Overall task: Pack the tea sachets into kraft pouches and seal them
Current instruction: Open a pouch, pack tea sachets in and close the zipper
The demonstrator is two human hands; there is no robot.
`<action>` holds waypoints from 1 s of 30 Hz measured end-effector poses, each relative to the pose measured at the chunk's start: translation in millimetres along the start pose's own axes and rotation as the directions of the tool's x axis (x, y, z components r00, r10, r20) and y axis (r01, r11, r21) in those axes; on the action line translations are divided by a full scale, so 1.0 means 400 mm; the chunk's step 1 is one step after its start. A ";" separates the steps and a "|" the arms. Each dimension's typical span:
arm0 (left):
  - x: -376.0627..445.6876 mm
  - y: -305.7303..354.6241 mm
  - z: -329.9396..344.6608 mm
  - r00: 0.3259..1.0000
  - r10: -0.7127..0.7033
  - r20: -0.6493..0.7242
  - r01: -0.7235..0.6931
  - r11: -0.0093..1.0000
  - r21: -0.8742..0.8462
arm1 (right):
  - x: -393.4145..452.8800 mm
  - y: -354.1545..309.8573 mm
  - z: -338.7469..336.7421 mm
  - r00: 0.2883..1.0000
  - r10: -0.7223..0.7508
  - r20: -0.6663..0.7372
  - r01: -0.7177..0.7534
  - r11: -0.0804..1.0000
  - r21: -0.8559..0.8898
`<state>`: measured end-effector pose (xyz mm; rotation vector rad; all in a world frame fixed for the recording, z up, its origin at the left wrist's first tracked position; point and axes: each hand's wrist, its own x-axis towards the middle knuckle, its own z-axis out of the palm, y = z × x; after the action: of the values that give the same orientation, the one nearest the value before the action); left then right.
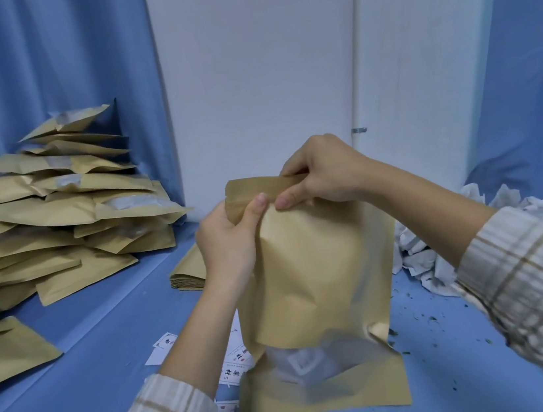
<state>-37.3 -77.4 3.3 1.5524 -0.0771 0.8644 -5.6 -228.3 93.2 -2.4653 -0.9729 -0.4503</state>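
I hold a kraft pouch [319,268] upright above the blue table [87,368]. A frosted window low on its front shows tea sachets [304,362] inside. My left hand [230,242] grips the pouch's upper left edge, thumb pressed on the front just below the top strip. My right hand [321,173] pinches the top strip at its right end between thumb and fingers. The strip looks flattened shut along its length.
A tall heap of filled kraft pouches [57,216] fills the left side. A flat stack of empty pouches [187,272] lies behind my left hand. White tea sachets [421,255] are piled at right. Printed paper labels [239,362] and loose tea crumbs [426,318] lie on the table.
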 end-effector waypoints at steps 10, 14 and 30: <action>0.008 -0.006 -0.025 0.999 -0.040 -0.011 0.039 0.991 -0.129 | -0.008 0.018 -0.003 0.997 -0.003 -0.072 -0.016 0.964 -0.266; 0.029 -0.018 -0.070 0.996 -0.087 0.021 0.089 0.975 -0.206 | -0.044 0.080 -0.015 0.971 0.047 -0.236 -0.134 0.920 -0.368; 0.008 -0.025 0.009 0.989 -0.138 0.057 0.144 0.983 -0.115 | 0.011 -0.020 0.106 0.907 -0.079 -0.413 -0.186 0.805 -0.563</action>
<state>-28.3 -77.4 -2.8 1.4497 -0.0526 0.6980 -2.5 -198.8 61.8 -2.7236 -0.6307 -1.3885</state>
